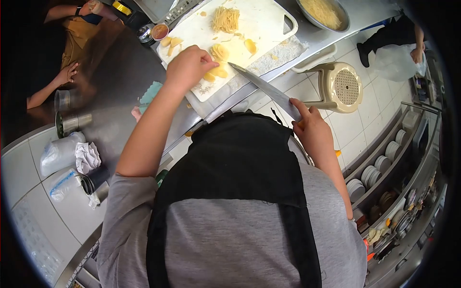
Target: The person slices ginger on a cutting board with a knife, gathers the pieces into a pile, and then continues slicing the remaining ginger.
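Observation:
My right hand (312, 128) grips the handle end of a large kitchen knife (267, 89). Its blade points up and left, the tip over the edge of the potato slices. My left hand (188, 69) is closed, fingertips pinched together just beside the thin yellow potato slices (220, 52); whatever they hold is hidden. Both are over a white cutting board (269, 29), where a pile of thin potato strips (225, 20) lies at the far side. A single slice (250, 46) rests apart to the right, and a few chunks (171, 43) sit near the left edge.
A metal bowl (342, 24) of strips stands at the upper right. A cloth (288, 52) lies beneath the board. On the left are a small sauce cup (159, 31) and another person's hand (67, 73). A beige stool (331, 86) stands right; someone there holds a plastic bag (394, 62).

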{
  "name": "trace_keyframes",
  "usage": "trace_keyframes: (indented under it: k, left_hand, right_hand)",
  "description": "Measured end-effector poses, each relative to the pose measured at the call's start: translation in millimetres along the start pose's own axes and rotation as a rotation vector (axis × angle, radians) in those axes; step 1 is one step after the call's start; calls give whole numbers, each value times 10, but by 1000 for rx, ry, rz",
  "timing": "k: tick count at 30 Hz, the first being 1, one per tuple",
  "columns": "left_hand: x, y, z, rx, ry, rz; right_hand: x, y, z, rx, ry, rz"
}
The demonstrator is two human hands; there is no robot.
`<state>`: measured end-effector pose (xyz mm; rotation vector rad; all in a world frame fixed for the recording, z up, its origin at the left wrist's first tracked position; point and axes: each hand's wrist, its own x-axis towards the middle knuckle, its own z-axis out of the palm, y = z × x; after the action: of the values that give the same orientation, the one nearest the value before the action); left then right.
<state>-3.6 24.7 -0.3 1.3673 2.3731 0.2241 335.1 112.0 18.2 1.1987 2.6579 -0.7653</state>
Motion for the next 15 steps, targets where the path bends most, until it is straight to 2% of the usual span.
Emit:
trace_keyframes:
  k: [3, 15]
  left_hand:
    - [-102, 35, 140, 9, 124, -27]
    - [-110, -84, 342, -310, 184, 31]
  right_hand:
    - [26, -19, 0, -56, -27, 14]
    - [34, -63, -12, -74, 58, -72]
